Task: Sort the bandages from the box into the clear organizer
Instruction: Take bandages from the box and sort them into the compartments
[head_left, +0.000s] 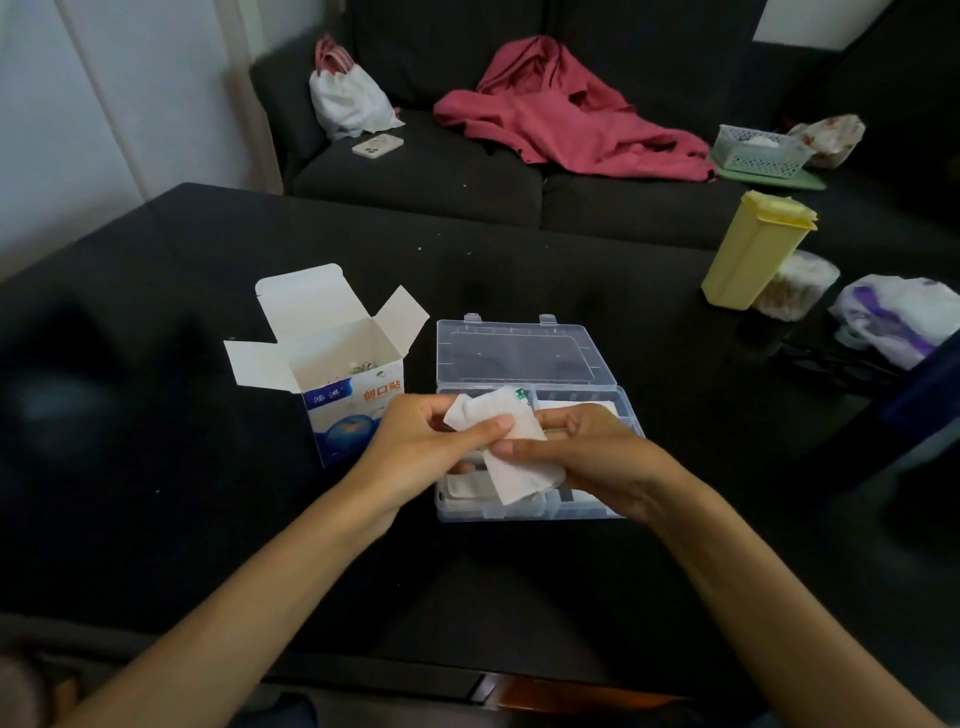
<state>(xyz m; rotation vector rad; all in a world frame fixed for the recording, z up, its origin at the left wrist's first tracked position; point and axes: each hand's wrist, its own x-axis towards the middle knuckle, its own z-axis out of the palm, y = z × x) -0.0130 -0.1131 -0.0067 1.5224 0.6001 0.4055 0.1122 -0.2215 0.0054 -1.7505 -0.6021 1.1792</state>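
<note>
Both hands are working together just above the clear organizer (530, 431), which is lying open on the dark counter (156, 467) with its lid (519, 353) folded back. The left hand (421, 441) is pinching the upper end of a white batch of bandages (514, 452) between thumb and curled fingers, while the right hand (587, 452) is gripping the lower end, thumb pressing on top. It is probably a small stack rather than one strip, though the folds are making that hard to judge. The opened box (343, 384) is standing just beside the organizer on its left, with a few pieces still showing inside. Some strips are already lying in the near compartments. The sorting looks partway done; next the person needs to separate this batch and lower it flat into a compartment that fits.
</note>
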